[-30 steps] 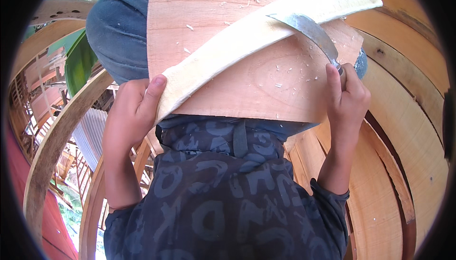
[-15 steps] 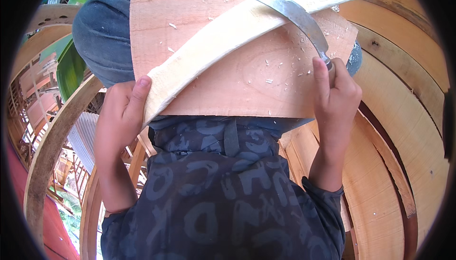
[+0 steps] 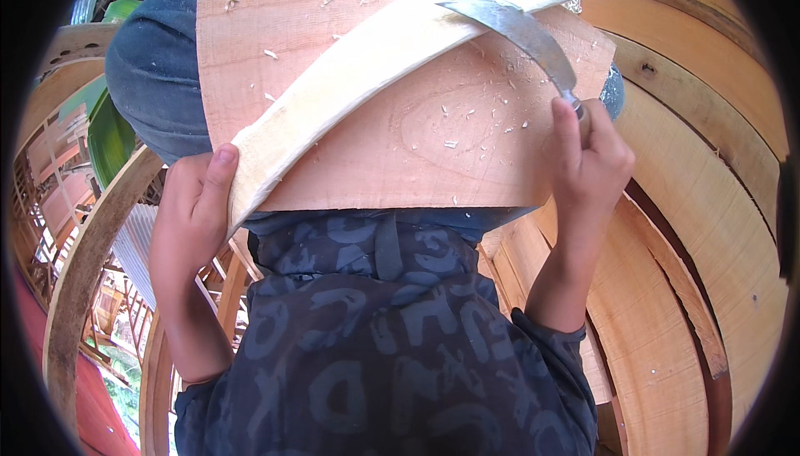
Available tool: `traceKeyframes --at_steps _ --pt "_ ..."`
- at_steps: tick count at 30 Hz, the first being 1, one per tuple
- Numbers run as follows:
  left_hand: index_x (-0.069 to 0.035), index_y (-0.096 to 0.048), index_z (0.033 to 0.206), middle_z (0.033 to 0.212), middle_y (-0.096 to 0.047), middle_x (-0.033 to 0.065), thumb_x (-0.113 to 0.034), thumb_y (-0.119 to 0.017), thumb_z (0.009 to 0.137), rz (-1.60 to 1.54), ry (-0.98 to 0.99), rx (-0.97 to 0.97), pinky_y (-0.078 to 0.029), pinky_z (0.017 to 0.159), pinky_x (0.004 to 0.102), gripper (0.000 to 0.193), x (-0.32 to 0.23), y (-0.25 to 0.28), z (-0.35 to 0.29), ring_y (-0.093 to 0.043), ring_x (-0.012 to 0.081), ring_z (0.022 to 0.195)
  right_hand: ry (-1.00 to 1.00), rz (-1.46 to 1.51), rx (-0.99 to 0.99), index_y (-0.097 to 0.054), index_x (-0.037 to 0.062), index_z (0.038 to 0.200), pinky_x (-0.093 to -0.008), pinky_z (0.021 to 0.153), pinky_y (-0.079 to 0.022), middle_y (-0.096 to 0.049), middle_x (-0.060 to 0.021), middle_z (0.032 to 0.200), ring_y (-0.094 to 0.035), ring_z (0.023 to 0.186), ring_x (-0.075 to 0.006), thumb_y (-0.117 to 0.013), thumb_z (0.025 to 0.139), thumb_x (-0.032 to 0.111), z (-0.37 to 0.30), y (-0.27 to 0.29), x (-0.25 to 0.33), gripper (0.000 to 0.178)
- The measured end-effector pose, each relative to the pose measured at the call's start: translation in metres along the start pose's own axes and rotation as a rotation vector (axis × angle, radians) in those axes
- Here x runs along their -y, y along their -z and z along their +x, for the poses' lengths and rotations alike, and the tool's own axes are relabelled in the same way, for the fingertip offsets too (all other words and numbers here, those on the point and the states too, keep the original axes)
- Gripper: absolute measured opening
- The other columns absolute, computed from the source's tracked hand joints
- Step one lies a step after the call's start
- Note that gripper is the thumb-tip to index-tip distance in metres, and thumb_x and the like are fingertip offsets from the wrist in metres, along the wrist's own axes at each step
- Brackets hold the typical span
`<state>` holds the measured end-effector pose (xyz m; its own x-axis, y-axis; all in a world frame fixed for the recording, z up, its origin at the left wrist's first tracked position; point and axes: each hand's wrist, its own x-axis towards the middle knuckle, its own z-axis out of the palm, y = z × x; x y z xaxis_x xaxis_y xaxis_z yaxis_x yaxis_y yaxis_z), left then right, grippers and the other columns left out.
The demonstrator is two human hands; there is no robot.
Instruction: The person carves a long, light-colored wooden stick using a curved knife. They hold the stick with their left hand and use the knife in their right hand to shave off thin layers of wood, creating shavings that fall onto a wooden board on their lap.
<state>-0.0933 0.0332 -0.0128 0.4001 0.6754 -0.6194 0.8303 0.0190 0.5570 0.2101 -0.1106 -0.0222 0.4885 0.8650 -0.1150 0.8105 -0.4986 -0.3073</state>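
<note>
Fingers of the left hand were clamped on the lower-left end of a pale curved strip, the thumb lying on its edge; from my remote seat I could not see the rest of that grip underneath. The right hand had its fingers wrapped around the handle of a curved knife, thumb pointing up toward the blade. I saw the blade reach leftward across the strip's lower edge, tip over the pale face, but I could not tell whether it touched there.

The strip slanted over a reddish-brown board, running from the left hand to beyond the board's far-right side. Shavings lay scattered on the board to either side of it. The board sat across the person's lap, a blue trouser leg showing at its left and a dark patterned shirt at its near edge. I had long curved planks at right, and a green leaf beside a bent wooden rib at left.
</note>
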Motion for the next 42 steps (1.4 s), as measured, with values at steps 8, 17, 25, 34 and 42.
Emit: traceKeyframes --at_steps 8,17,25,34,42 --pt "0.009 -0.043 0.068 0.054 -0.036 0.0182 -0.037 -0.041 0.103 -0.015 0.001 0.012 -0.034 0.054 0.0401 0.058 0.000 0.003 0.001 -0.032 0.0239 0.053 -0.055 0.000 -0.054 -0.047 0.0079 0.066 -0.0352 0.043 -0.038 -0.043 -0.0064 0.049 -0.046 0.041 -0.0210 -0.068 0.087 0.046 0.006 -0.005 -0.007 0.048" --pt "0.009 -0.049 0.078 0.068 -0.044 0.0192 -0.038 -0.040 0.103 0.056 0.137 0.079 -0.037 0.067 0.0383 0.054 -0.002 0.005 0.003 -0.040 0.0243 0.066 -0.033 0.096 -0.026 -0.051 0.0068 0.066 -0.0344 0.044 -0.036 -0.046 -0.0084 0.051 -0.042 0.042 -0.0205 -0.066 0.091 0.039 0.011 0.002 -0.001 0.044" --pt "0.010 -0.046 0.069 0.054 -0.038 0.0185 -0.038 -0.040 0.103 0.000 0.015 0.000 -0.037 0.057 0.0407 0.060 -0.003 0.004 0.004 -0.037 0.0224 0.054 0.053 0.196 0.051 -0.050 0.0049 0.067 -0.0333 0.042 -0.033 -0.041 -0.0062 0.049 -0.039 0.041 -0.0191 -0.070 0.089 0.038 0.000 -0.006 0.012 0.044" --pt "0.010 -0.051 0.070 0.053 -0.040 0.0127 -0.043 -0.038 0.103 0.002 0.068 0.090 -0.039 0.056 0.0376 0.064 -0.008 0.010 0.007 -0.040 0.0163 0.054 0.035 0.121 -0.028 -0.050 0.0052 0.066 -0.0329 0.043 -0.034 -0.044 -0.0086 0.053 -0.041 0.044 -0.0249 -0.075 0.081 0.039 0.002 -0.006 0.008 0.045" --pt "0.010 -0.049 0.064 0.050 -0.038 0.0108 -0.044 -0.038 0.103 -0.049 0.014 0.062 -0.038 0.054 0.0379 0.067 -0.004 0.007 0.006 -0.038 0.0144 0.054 -0.018 0.053 -0.139 -0.050 0.0042 0.067 -0.0332 0.045 -0.033 -0.044 -0.0074 0.052 -0.039 0.046 -0.0204 -0.071 0.087 0.039 0.002 -0.005 -0.006 0.045"
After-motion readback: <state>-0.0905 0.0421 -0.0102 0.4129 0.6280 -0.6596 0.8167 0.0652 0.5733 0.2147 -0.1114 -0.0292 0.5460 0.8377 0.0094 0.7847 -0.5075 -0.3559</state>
